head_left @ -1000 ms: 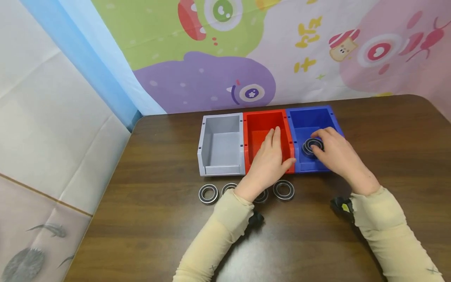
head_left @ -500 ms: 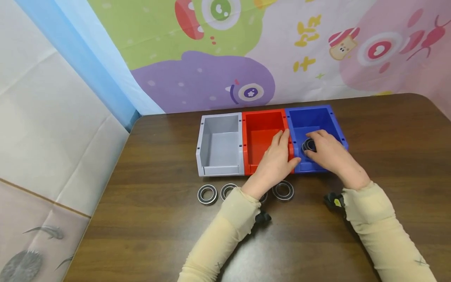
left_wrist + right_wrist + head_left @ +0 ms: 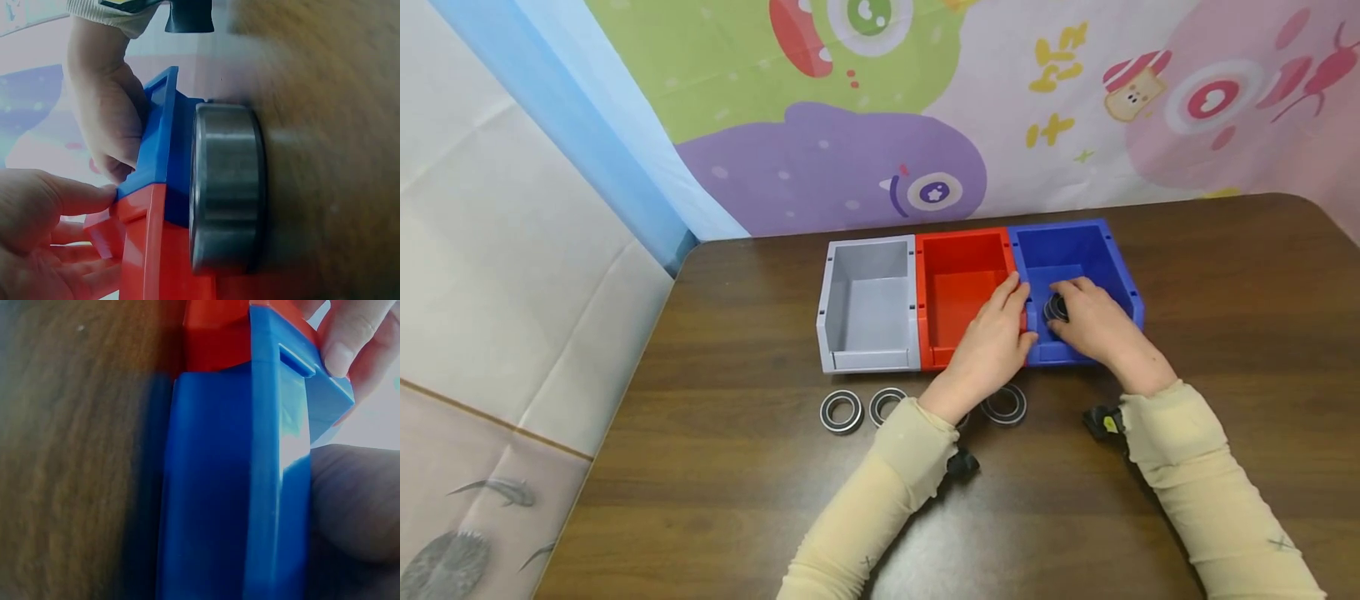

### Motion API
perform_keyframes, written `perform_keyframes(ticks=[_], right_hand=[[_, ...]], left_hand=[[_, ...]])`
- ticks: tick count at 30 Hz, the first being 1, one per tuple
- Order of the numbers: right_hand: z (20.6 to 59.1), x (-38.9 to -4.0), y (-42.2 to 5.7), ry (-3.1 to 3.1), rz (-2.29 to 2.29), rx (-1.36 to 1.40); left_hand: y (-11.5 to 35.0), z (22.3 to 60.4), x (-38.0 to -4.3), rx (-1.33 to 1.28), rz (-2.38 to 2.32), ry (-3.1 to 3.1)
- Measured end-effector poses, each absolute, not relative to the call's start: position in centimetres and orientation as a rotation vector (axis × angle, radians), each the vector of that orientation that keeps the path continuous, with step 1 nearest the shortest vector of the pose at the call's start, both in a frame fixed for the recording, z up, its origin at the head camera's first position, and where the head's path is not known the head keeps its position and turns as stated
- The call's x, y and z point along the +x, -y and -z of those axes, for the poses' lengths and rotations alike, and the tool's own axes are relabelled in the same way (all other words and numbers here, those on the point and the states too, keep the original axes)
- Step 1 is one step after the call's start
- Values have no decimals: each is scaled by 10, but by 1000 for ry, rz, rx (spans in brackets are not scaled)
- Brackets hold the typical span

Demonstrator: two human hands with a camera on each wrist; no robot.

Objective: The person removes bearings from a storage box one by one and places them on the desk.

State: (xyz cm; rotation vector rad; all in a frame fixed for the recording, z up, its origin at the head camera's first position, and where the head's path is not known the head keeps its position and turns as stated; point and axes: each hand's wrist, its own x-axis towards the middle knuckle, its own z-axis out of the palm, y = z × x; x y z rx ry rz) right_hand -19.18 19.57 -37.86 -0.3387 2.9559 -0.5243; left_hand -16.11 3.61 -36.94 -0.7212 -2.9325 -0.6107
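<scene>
Inside the blue bin (image 3: 1067, 354), my right hand (image 3: 1097, 321) pinches a ball bearing (image 3: 1056, 307) between thumb and fingers, near the bin's left wall. The fingers hide part of that bearing. My left hand (image 3: 988, 354) rests over the wall where the red bin (image 3: 938, 304) meets the blue one, its fingers fairly straight. In the left wrist view, the left thumb (image 3: 87, 197) touches the corner of the blue bin, with the other fingers behind the red one. The right wrist view shows mostly the blue bin's outer side (image 3: 206, 487).
A grey bin (image 3: 876, 321) stands left of the red one, all three side by side. Several more bearings (image 3: 826, 412) lie in a row on the wooden table (image 3: 737, 500) before the bins, one mostly hidden by the left wrist. A printed cloth (image 3: 850, 167) hangs behind.
My right hand has shifted slightly left and closed farther over the bearing in the blue bin. The left hand has moved right, from over the red bin to its wall beside the blue one.
</scene>
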Motion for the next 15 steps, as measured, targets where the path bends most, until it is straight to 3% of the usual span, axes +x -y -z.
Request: perform_keyframes(ticks=[15], right_hand=[[378,-190,-195,-2956,519,-320]], left_hand=[[-34,370,-162,-753,611,2950]])
